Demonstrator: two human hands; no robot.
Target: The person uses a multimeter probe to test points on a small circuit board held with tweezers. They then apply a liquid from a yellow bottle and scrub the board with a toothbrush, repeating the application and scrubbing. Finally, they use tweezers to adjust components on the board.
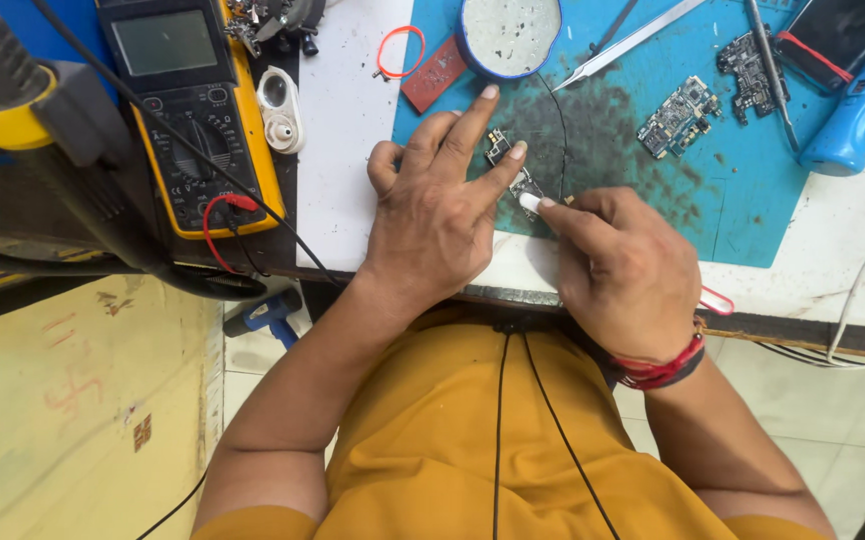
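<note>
Circuit board (513,165), both hands (433,225) pinching

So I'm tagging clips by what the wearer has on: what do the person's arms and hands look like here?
Both arms are bare to the upper arm, ending in short mustard-yellow sleeves of a shirt. The right hand has red thread bands with a dark strand around the wrist. The left hand wears no ring, watch or glove. Two thin black cables run down the chest.
</note>
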